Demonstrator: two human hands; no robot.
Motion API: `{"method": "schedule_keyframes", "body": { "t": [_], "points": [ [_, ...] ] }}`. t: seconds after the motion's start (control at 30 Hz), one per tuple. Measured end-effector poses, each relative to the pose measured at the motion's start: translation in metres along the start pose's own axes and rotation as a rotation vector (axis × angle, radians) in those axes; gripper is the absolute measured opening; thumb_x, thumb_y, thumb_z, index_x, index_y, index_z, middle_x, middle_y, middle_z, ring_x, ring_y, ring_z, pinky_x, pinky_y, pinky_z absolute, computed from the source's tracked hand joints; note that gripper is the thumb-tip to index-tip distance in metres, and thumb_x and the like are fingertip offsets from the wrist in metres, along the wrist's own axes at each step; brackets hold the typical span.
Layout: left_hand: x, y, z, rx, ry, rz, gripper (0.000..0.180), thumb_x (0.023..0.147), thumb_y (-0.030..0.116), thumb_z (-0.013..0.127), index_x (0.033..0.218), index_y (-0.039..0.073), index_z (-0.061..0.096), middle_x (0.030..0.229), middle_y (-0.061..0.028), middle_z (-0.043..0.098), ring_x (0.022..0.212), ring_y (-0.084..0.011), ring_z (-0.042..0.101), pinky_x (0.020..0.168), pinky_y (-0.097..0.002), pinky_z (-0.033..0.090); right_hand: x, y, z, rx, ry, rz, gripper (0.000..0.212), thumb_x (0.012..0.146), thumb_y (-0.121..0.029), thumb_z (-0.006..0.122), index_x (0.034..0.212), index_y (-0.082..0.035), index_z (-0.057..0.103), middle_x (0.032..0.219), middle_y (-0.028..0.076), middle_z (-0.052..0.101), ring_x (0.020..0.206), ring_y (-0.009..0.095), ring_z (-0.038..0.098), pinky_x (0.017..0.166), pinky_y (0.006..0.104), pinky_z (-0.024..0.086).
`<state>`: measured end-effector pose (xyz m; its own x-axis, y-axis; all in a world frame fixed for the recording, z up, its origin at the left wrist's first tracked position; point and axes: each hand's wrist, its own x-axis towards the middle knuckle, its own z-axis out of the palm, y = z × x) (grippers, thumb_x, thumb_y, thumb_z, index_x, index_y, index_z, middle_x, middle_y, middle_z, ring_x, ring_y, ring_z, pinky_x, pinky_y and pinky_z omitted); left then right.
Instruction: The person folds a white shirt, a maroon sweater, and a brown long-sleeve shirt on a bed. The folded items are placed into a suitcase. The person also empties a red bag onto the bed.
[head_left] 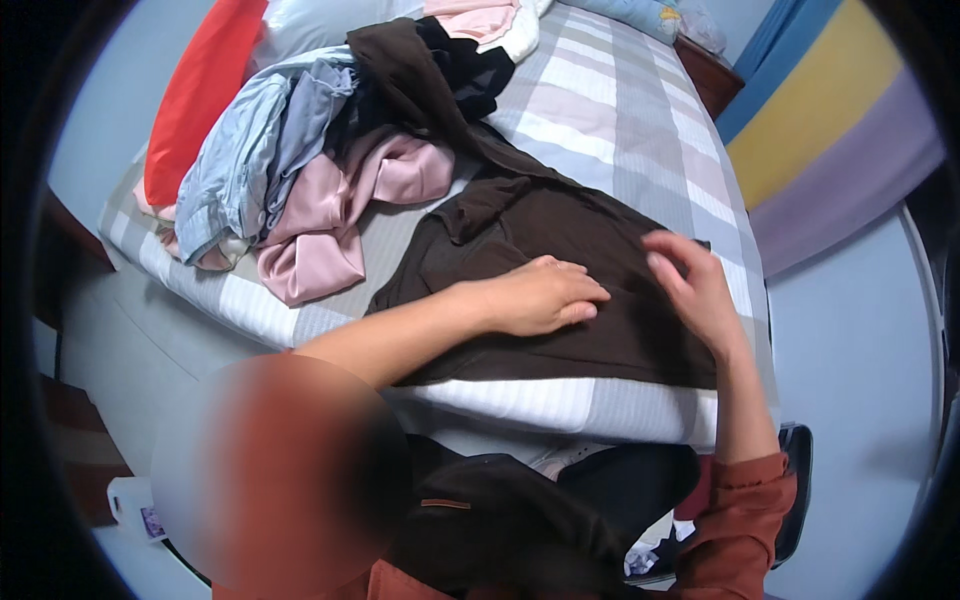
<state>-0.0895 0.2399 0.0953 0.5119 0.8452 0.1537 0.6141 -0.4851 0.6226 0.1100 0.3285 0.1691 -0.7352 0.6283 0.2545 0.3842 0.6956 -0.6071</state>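
Note:
A dark brown garment [590, 225], which looks like a long-sleeved top, lies spread over the near right part of the bed. One long piece of it, like a sleeve, runs up to the far left onto the clothes pile. My left hand [545, 297] rests palm down on the middle of the brown cloth, fingers stretched out. Near the garment's right edge is my right hand [695, 290], its fingers bent and thumb apart, with nothing seen between them. Whether the right fingertips touch the cloth, I cannot tell.
Heaped clothes fill the bed's left side: a pink satin garment [315, 215], a light blue shirt [235, 155] and black cloth [485, 75]. Beside them stands a red item [205, 100]. The checked sheet [640, 110] covers the bed. An open suitcase [797, 500] lies below; a striped curtain [830, 120] hangs right.

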Motion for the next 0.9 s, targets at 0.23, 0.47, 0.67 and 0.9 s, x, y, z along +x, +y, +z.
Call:
{"method": "schedule_keyframes", "body": {
  "t": [0.23,0.47,0.67,0.9],
  "points": [
    [-0.007,-0.023,0.019,0.076,0.165,0.143,0.036,0.085,0.025,0.056,0.116,0.006,0.055,0.132,-0.0162,0.042,0.124,-0.0294,0.038,0.100,-0.0428,0.031,0.166,-0.065,0.109,-0.171,0.075,-0.249,0.042,0.076,-0.026,0.065,0.102,0.005,0.059,0.096,0.022,0.062,0.091,0.032,0.061,0.081,0.0357,0.047],
    [0.004,-0.045,-0.018,-1.509,0.838,-0.459,0.019,0.087,0.008,0.049,0.102,-0.003,0.051,0.097,-0.0131,0.056,0.089,-0.0225,0.056,0.078,-0.0352,0.048,0.242,-0.087,0.127,0.706,-0.283,0.200,0.034,0.069,-0.024,0.065,0.090,0.002,0.062,0.083,0.011,0.064,0.074,0.022,0.060,0.072,0.0319,0.047],
    [0.001,-0.058,-0.019,-1.909,0.883,-0.513,0.028,0.086,0.006,0.050,0.110,0.001,0.037,0.097,-0.0131,0.053,0.090,-0.0243,0.057,0.079,-0.0387,0.049,0.254,-0.016,0.052,1.744,-0.209,0.040,0.020,0.082,-0.012,0.053,0.094,0.002,0.060,0.096,0.013,0.064,0.089,0.025,0.062,0.089,0.0355,0.046],
    [-0.006,-0.070,-0.021,-1.821,0.825,-0.417,0.048,0.085,0.019,0.060,0.124,0.007,0.036,0.111,-0.0179,0.051,0.101,-0.0270,0.054,0.086,-0.0379,0.046,0.177,0.059,-0.042,1.826,0.729,0.057,0.031,0.082,-0.014,0.047,0.108,0.002,0.055,0.117,0.017,0.055,0.114,0.031,0.048,0.103,0.0447,0.031]
  ]
}}
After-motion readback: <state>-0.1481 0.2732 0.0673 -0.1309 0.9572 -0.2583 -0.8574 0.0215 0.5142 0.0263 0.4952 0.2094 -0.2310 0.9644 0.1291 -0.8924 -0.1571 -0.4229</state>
